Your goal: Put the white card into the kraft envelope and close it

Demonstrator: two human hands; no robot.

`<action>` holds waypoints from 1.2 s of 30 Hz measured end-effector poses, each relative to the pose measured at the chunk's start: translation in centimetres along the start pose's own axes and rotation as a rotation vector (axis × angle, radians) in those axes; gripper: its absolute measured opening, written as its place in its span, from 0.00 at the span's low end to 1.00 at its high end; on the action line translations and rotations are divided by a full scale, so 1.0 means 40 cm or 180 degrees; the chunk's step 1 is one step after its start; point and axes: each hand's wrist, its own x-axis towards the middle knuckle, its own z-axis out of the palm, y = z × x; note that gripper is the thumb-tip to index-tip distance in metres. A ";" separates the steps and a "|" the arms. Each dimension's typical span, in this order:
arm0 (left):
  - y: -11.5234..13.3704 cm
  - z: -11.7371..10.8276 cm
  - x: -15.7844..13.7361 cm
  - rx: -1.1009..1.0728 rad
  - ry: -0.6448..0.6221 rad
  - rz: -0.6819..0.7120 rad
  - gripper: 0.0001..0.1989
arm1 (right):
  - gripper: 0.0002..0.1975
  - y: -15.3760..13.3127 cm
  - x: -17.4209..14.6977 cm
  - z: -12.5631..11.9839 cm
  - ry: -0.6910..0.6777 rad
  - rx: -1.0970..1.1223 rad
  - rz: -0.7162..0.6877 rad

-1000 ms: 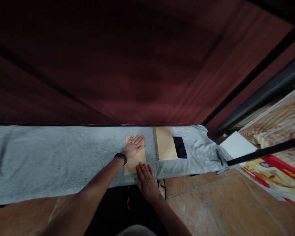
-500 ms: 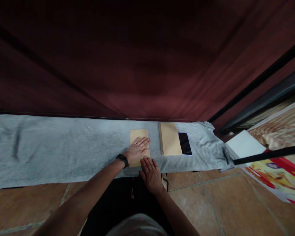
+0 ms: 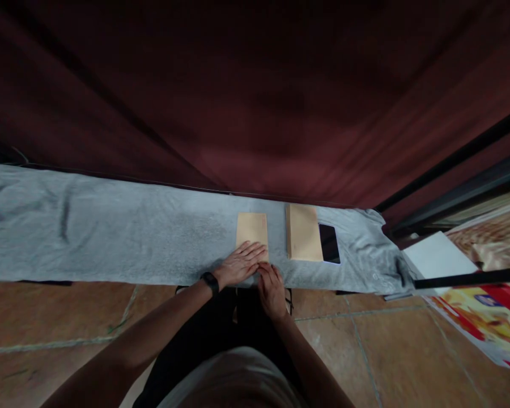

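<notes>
A tan envelope (image 3: 252,228) lies flat on a long grey cloth (image 3: 110,226). My left hand (image 3: 240,263), with a black band on the wrist, lies flat with spread fingers on the envelope's near end. My right hand (image 3: 272,289) rests at the cloth's near edge, fingertips touching the envelope's near right corner. Neither hand grips anything. To the right lies a stack of tan envelopes (image 3: 303,239), with a dark phone (image 3: 329,243) beside it.
A dark red curtain (image 3: 255,96) hangs behind the cloth. Right of the cloth sit a white sheet (image 3: 437,256), a black bar (image 3: 471,278) and a colourful printed banner (image 3: 493,317). Brown floor tiles (image 3: 386,351) lie below.
My left hand slid from the far half of the envelope toward its near end. The right hand stayed at the near edge. The view tilted, so the cloth sits higher in the picture.
</notes>
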 end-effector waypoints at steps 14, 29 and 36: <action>0.055 0.012 -0.072 0.0203 0.0001 -0.0076 0.33 | 0.25 0.007 -0.024 0.005 -0.0160 -0.0364 -0.0163; 0.059 -0.010 -0.135 0.0104 -0.0104 0.0012 0.38 | 0.26 0.022 -0.050 -0.001 -0.0275 -0.0759 -0.0182; 0.039 -0.006 -0.177 0.0304 -0.0190 0.0000 0.36 | 0.25 0.028 -0.053 -0.021 -0.0228 -0.0851 -0.0063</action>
